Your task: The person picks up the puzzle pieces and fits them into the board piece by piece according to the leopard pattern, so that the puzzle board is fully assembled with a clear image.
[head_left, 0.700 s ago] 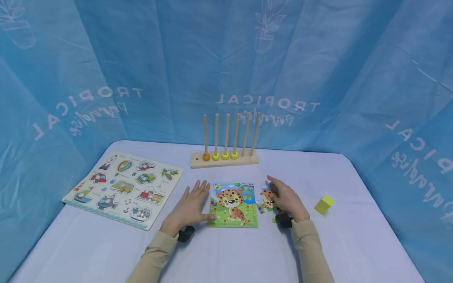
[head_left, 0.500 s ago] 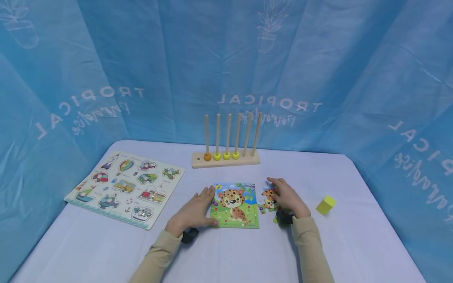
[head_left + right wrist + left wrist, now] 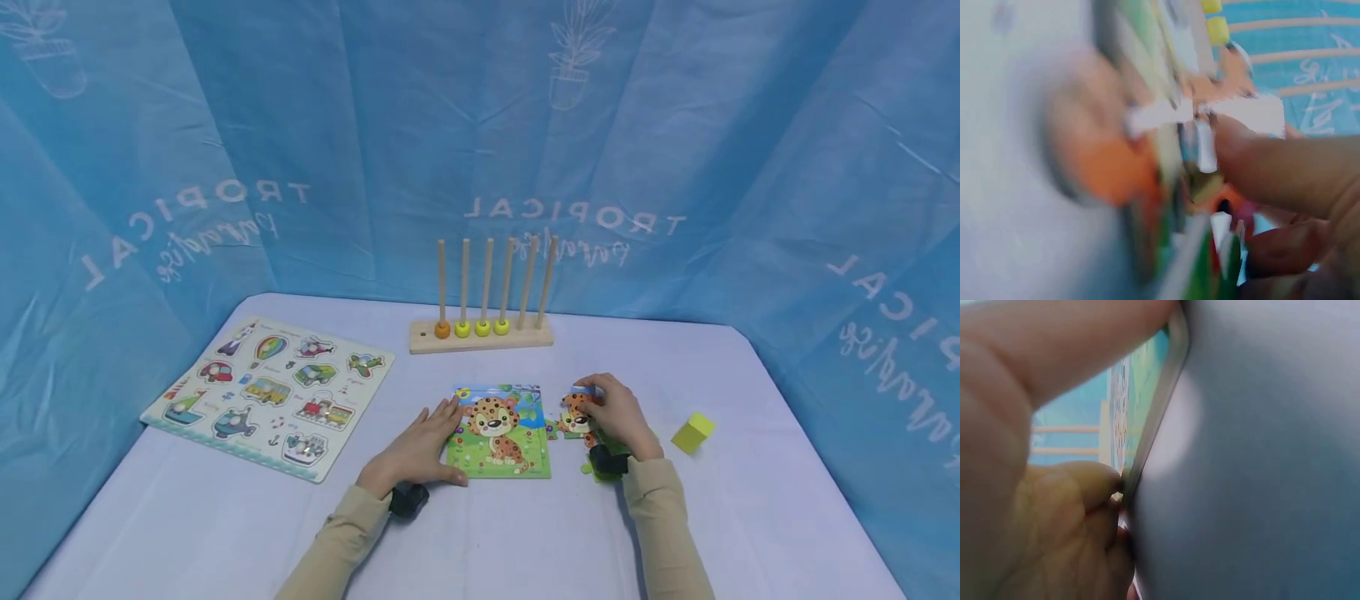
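My left hand (image 3: pixel 427 444) lies at the left edge of a square leopard picture board (image 3: pixel 498 437), fingers fairly straight, thumb at its lower left corner. In the left wrist view the thumb and a fingertip meet the rim of the board (image 3: pixel 1159 419). Right of the board my right hand (image 3: pixel 618 414) pinches a leopard-face jigsaw piece (image 3: pixel 576 410) between thumb and fingers. More loose jigsaw pieces (image 3: pixel 603 477) lie partly hidden beneath that hand. The right wrist view is blurred, with the thumb of the right hand (image 3: pixel 1291 172) against the pieces.
A wooden peg stand (image 3: pixel 480 337) with one orange and several yellow beads stands behind the board. To the left lies a vehicle peg puzzle (image 3: pixel 281 387). A yellow-green block (image 3: pixel 693 432) sits at the right. Blue curtain (image 3: pixel 480 125) hangs around the white table (image 3: pixel 487 542).
The right fingers have closed on the leopard-face piece and turned it slightly. My left hand has edged right against the board's left side. The whole view shifts a little to the right.
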A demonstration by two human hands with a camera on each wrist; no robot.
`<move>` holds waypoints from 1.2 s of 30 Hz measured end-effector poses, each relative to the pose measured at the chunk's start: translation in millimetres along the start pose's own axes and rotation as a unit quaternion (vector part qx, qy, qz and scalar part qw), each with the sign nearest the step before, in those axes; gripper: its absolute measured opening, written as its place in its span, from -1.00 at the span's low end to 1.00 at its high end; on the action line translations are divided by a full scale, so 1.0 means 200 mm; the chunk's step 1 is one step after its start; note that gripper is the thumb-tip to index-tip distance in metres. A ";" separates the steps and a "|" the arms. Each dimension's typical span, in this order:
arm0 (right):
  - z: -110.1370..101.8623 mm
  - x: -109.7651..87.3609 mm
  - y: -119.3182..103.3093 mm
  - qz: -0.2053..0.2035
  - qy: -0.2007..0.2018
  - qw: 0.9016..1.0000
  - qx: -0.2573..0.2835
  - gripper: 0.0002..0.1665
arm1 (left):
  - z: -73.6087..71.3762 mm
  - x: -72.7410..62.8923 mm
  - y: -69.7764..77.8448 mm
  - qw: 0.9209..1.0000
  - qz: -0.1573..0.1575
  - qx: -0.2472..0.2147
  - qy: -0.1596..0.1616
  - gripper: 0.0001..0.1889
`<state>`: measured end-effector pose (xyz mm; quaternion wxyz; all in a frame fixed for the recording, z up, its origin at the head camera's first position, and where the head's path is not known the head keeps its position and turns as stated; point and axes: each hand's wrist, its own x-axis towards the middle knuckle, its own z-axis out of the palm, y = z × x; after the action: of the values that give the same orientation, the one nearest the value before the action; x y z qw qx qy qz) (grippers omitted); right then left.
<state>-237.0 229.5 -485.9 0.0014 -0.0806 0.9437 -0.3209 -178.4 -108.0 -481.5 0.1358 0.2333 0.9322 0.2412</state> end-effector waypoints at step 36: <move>0.02 0.05 -0.10 0.006 0.064 0.996 -0.053 -0.73 | -0.01 0.00 -0.04 0.999 0.037 -0.022 -0.008 0.18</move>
<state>-242.9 210.9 -476.5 -0.0616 -0.0536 0.9581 -0.2747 -181.4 -115.3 -482.7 0.1395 0.2663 0.9164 0.2641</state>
